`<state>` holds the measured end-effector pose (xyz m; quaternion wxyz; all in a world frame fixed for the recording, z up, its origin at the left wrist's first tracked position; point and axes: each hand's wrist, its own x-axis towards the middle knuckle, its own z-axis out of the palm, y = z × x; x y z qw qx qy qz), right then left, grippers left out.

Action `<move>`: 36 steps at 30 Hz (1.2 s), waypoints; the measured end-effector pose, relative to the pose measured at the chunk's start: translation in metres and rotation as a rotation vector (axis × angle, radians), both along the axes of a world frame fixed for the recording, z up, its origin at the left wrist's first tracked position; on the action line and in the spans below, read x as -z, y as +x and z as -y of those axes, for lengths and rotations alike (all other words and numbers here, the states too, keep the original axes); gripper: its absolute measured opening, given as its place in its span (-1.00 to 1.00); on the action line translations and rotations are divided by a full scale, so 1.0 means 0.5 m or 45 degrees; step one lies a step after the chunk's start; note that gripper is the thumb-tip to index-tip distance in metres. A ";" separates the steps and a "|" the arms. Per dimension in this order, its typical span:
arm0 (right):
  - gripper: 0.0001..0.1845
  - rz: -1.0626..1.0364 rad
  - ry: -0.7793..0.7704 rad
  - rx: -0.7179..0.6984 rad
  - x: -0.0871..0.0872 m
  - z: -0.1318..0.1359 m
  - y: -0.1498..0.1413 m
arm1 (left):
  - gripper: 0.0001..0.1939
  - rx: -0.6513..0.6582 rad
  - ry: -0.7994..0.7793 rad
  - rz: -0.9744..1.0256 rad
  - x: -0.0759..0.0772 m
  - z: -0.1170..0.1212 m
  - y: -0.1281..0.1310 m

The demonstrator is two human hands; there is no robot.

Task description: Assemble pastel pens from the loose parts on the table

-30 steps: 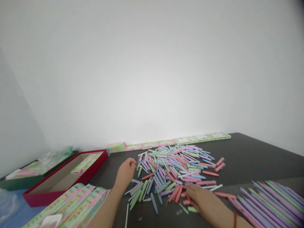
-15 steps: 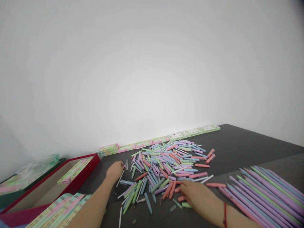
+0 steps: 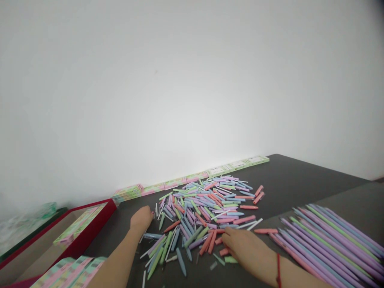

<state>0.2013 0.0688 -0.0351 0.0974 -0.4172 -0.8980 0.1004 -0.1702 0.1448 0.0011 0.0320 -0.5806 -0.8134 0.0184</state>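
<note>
A heap of pastel pen parts (image 3: 192, 216) in purple, blue, green and coral lies between my hands, with thin white sticks (image 3: 255, 224) mixed in. My left hand (image 3: 142, 220) is at the heap's left edge, its fingers curled and closed; whatever they may hold is hidden. Over the near right edge, my right hand (image 3: 240, 244) rests beside short coral pieces (image 3: 212, 241), with its fingers bent down and together. Its fingertips are largely covered, so I cannot make out what is in them. A red cord circles the right wrist.
Long pastel pencil-like sticks (image 3: 333, 244) lie side by side at right. A red-edged box (image 3: 99, 224) holding patterned packs (image 3: 79, 226) stands at left, more packs (image 3: 70, 274) before it. Flat boxes (image 3: 217, 171) line the white wall along the dark table (image 3: 288, 180).
The whole scene has shifted left in view as the camera turned slightly right. My left hand has edged closer to the heap. My right hand stays by the coral pieces.
</note>
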 end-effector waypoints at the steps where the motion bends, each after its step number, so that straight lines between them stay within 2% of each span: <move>1: -0.79 0.003 0.000 -0.009 -0.002 0.000 0.002 | -0.76 0.008 0.021 0.009 -0.011 0.005 0.012; 4: -0.82 0.006 -0.007 -0.043 -0.007 -0.001 0.009 | -0.82 0.140 0.097 0.072 -0.039 0.035 0.078; 7: -0.81 0.008 -0.016 -0.068 -0.008 -0.004 0.014 | -0.86 0.419 0.086 0.223 -0.046 0.102 0.187; 9: -0.80 0.017 -0.020 -0.086 -0.007 -0.006 0.016 | -0.94 0.581 0.038 0.328 -0.036 0.158 0.266; 11: -0.77 0.034 -0.020 -0.105 -0.007 -0.007 0.017 | -0.96 0.650 -0.016 0.407 -0.018 0.208 0.335; 15: -0.72 0.057 -0.013 -0.129 -0.019 -0.005 0.019 | -0.91 0.618 -0.042 0.472 0.018 0.251 0.413; 18: -0.77 0.056 -0.007 -0.113 -0.032 -0.001 0.020 | -0.93 0.551 -0.053 0.492 0.032 0.256 0.429; 22: -0.78 0.072 0.015 -0.056 -0.033 -0.002 0.019 | -0.97 0.536 -0.104 0.555 0.036 0.268 0.413; 24: -0.79 0.085 0.029 -0.020 -0.028 -0.004 0.017 | -1.00 0.489 -0.054 0.589 0.037 0.271 0.393; 28: -0.77 0.088 0.061 0.031 -0.015 -0.007 0.012 | -0.89 0.409 0.097 0.566 0.045 0.263 0.356; 31: -0.76 0.081 0.074 0.020 -0.010 -0.003 0.008 | -0.87 0.444 0.114 0.515 0.058 0.255 0.354; 36: -0.72 0.065 0.087 -0.004 -0.015 0.001 0.005 | -0.81 0.603 0.169 0.419 0.077 0.253 0.368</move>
